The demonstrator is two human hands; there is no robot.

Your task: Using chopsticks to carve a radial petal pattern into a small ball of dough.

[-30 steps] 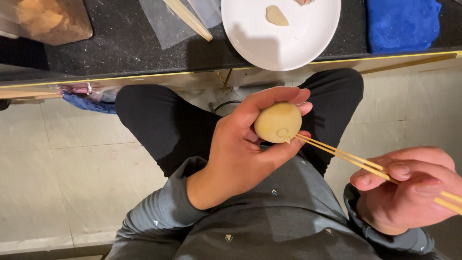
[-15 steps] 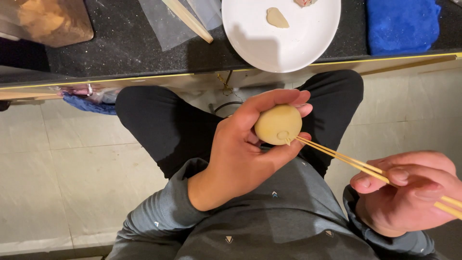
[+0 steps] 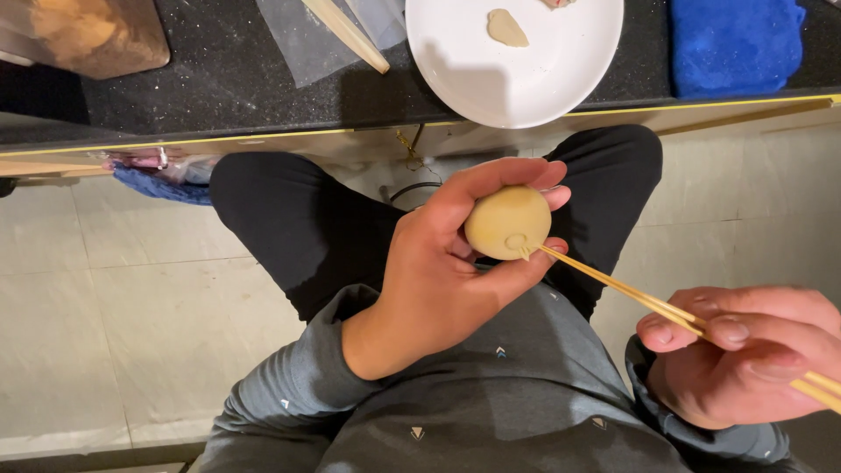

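Note:
My left hand (image 3: 438, 280) cradles a smooth tan ball of dough (image 3: 506, 221) over my lap, fingers curled around it. A small round flap is raised on the ball's lower right side. My right hand (image 3: 745, 350) pinches a pair of thin wooden chopsticks (image 3: 622, 285); their tips touch the dough at that flap. Both hands hang below the edge of the black counter (image 3: 219, 79).
A white plate (image 3: 517, 79) with a small flat piece of dough (image 3: 506, 28) sits on the counter ahead. A blue cloth (image 3: 736, 44) lies to its right, clear plastic wrap (image 3: 307, 44) and a wooden stick (image 3: 346, 33) to its left, a brown object (image 3: 88, 35) far left.
The chopstick tips have moved in from just beside the dough ball and now press into it, raising a small flap. My left hand has held the ball nearly still.

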